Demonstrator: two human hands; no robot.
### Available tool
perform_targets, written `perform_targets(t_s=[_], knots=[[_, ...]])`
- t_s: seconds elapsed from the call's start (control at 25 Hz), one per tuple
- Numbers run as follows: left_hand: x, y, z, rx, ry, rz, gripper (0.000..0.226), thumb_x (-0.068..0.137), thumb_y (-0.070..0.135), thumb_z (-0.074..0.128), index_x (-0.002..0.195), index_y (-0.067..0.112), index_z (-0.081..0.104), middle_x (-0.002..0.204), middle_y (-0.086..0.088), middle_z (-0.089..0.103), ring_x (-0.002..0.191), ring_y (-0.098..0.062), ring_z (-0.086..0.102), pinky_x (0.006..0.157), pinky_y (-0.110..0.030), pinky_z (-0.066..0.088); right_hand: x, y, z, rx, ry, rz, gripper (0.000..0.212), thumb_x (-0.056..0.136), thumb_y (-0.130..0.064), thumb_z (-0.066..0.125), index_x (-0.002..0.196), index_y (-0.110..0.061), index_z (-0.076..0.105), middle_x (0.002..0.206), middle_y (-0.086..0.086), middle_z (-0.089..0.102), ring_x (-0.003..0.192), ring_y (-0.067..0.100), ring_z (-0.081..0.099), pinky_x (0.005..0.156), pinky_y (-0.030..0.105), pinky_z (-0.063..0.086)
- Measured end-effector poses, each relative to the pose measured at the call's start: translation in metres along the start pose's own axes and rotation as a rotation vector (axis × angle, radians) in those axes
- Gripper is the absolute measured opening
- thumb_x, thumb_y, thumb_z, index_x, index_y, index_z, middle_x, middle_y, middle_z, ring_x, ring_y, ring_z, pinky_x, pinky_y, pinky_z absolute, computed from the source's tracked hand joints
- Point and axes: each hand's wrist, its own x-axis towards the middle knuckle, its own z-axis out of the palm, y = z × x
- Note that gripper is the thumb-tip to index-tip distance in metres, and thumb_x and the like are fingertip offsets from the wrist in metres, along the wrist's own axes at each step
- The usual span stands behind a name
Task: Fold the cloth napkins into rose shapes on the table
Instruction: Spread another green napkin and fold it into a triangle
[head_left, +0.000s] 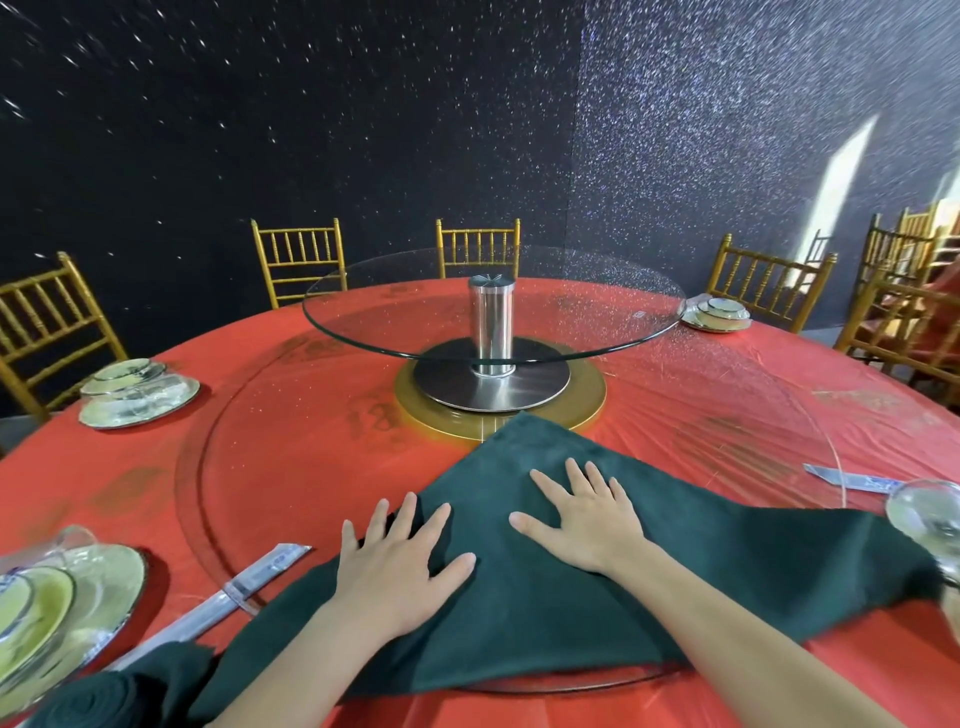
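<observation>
A dark green cloth napkin lies folded into a wide triangle on the red table, its tip pointing away from me toward the turntable base. My left hand presses flat on its left slope, fingers spread, some reaching past the edge onto the tablecloth. My right hand lies flat with straight fingers near the middle of the napkin. At the bottom left sits a rolled dark green napkin, coiled like a rose.
The round table has a red cloth and a raised glass turntable on a steel post. Plate sets, wrapped chopsticks and a wine glass ring it. Gold chairs stand around.
</observation>
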Motion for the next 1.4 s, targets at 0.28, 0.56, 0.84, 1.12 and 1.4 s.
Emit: perform_targets(t_s=[0.28,0.56,0.84,1.12,1.4], knots=[[0.003,0.003,0.003,-0.023,0.003,-0.005,0.071,0.087,0.073,0.014,0.148,0.042,-0.004,0.159,0.001,-0.011,0.145,-0.026,-0.014,0.115,-0.053,-0.005,0.008,0.001,-0.002,-0.04,-0.005,-0.013,0.08,0.077,-0.083,0.017,0.146,-0.046,0.005,0.159,0.005,-0.002,0.145,0.024,-0.008,0.117,0.044,-0.002],[-0.019,-0.032,-0.004,-0.12,0.195,-0.079,0.063,0.095,0.052,0.032,0.15,0.026,0.015,0.157,-0.002,0.017,0.144,-0.023,0.016,0.116,-0.04,0.019,-0.029,0.0,-0.018,0.156,0.203,-0.111,0.081,0.079,-0.079,0.014,0.148,-0.035,0.016,0.158,0.005,0.01,0.145,0.017,0.002,0.117,0.039,-0.002],[-0.062,-0.085,0.002,-0.304,0.256,-0.176,0.054,0.091,0.033,0.054,0.141,0.017,0.038,0.139,-0.008,0.046,0.131,-0.026,0.039,0.107,-0.034,0.032,-0.113,-0.003,0.006,-0.072,0.505,-0.597,0.058,0.081,-0.071,0.033,0.106,-0.032,0.068,0.118,-0.005,0.062,0.109,0.008,0.057,0.113,0.041,0.025],[-0.078,-0.073,-0.01,-0.35,0.255,-0.245,0.035,0.093,0.028,0.054,0.125,0.014,0.051,0.116,-0.005,0.063,0.111,-0.024,0.056,0.088,-0.031,0.041,-0.119,-0.001,0.006,-0.253,0.752,-0.764,0.024,0.083,-0.028,0.048,0.073,-0.027,0.069,0.079,-0.009,0.062,0.071,0.014,0.061,0.101,0.037,0.031],[-0.122,-0.063,0.002,-0.565,0.244,-0.19,0.019,0.091,0.031,0.057,0.106,0.02,0.057,0.102,0.004,0.061,0.095,-0.015,0.058,0.084,-0.027,0.044,-0.157,0.024,0.016,-0.187,0.776,-0.688,0.028,0.083,-0.031,0.046,0.077,-0.028,0.073,0.079,-0.011,0.064,0.068,0.009,0.063,0.096,0.037,0.034]])
